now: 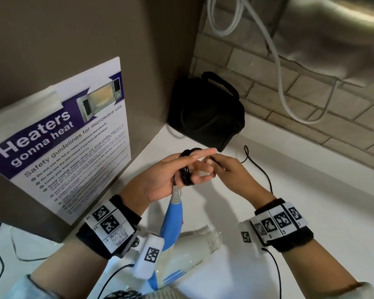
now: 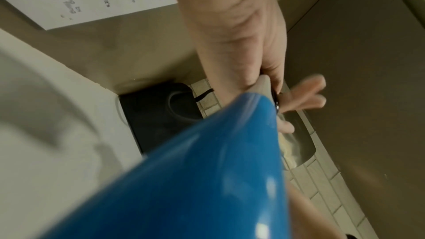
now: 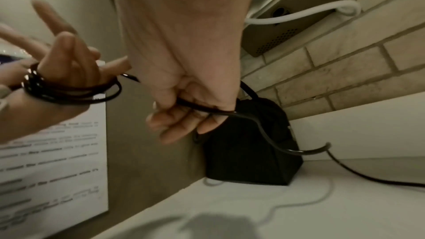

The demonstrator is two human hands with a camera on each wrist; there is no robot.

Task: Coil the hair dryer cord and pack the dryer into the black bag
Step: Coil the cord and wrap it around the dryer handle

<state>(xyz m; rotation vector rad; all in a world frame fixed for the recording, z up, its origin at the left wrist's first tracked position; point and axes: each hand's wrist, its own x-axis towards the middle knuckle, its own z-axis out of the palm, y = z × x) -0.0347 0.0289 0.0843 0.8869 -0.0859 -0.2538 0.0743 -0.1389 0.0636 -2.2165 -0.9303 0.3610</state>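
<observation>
The hair dryer (image 1: 173,219), blue-handled with a white body, hangs low between my forearms, and its blue handle (image 2: 184,179) fills the left wrist view. My left hand (image 1: 181,169) has its fingers stretched out, several loops of the black cord (image 1: 186,174) wound round them, and the thumb pressed on the cord's grey root. My right hand (image 1: 221,167) pinches the cord (image 3: 195,106) just beside the coil (image 3: 69,94). The rest of the cord (image 1: 266,175) trails across the white counter. The black bag (image 1: 205,113) stands zipped in the back corner, just beyond both hands.
A microwave safety poster (image 1: 63,147) leans on the brown panel at left. A steel appliance (image 1: 333,39) with a looping white cable (image 1: 283,93) hangs on the brick wall (image 1: 257,83) at right. The white counter (image 1: 311,201) spreads to the right.
</observation>
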